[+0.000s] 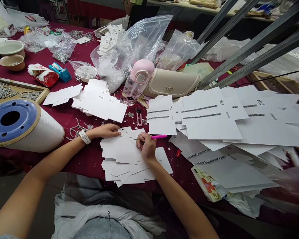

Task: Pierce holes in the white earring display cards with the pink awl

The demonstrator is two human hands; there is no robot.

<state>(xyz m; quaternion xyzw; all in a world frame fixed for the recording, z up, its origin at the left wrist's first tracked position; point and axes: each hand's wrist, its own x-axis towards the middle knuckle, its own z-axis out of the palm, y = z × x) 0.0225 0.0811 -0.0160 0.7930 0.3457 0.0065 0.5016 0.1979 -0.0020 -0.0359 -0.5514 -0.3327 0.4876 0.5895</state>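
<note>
A pile of white cards lies at the table's front edge. The fingers of my left hand press together on the top left edge of the upper card. My right hand is closed around a pink pen-like tool, whose thin tip points left over that card. Silver chain pieces lie beside my left wrist. On the right, white cards with dark chains are stacked in overlapping piles.
A large thread spool stands at the left. Behind my hands are a pink-lidded bottle, a cream bag, a small cutter and more white cards. Metal bars slant across the upper right.
</note>
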